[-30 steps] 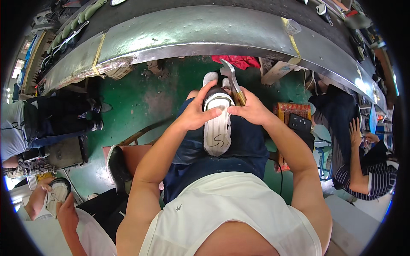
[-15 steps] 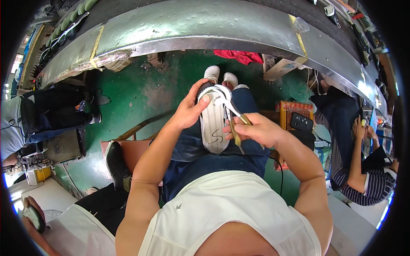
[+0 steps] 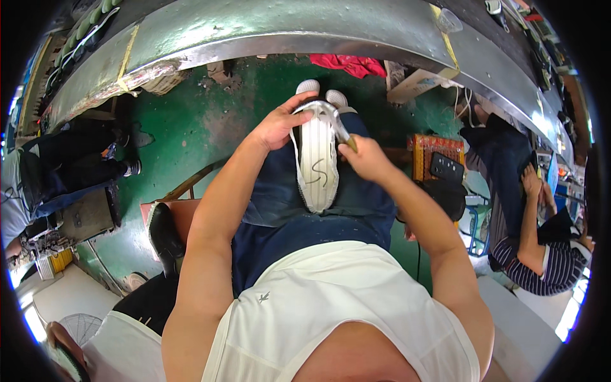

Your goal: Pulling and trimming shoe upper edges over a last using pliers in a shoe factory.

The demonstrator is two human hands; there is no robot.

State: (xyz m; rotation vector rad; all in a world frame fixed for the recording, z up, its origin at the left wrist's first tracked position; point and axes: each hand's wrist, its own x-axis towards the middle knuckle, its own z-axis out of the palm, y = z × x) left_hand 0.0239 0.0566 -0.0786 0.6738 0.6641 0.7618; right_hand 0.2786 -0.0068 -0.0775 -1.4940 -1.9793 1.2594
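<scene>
A shoe (image 3: 313, 162) lies sole up across my thighs, its pale, ribbed underside bearing a dark hand-drawn mark. My left hand (image 3: 284, 122) grips its far end, thumb on the underside and fingers round the dark edge. In my right hand (image 3: 368, 158) are pliers (image 3: 344, 132) with metal jaws and brass-coloured handles. The fist is closed round the handles, and the jaws reach the white edge at the shoe's far right. What lies between the jaws I cannot make out.
Ahead runs a long metal-faced bench (image 3: 286, 38). A dark shoe (image 3: 164, 235) rests on a reddish seat at my left. A black phone (image 3: 447, 167) lies on an orange patterned pad (image 3: 420, 153) to the right. People sit or stand on both sides.
My right hand has closed fully round the plier handles, which were spread apart before. The shoe and both hands appear slightly higher in the picture, and the whole view has shifted a little.
</scene>
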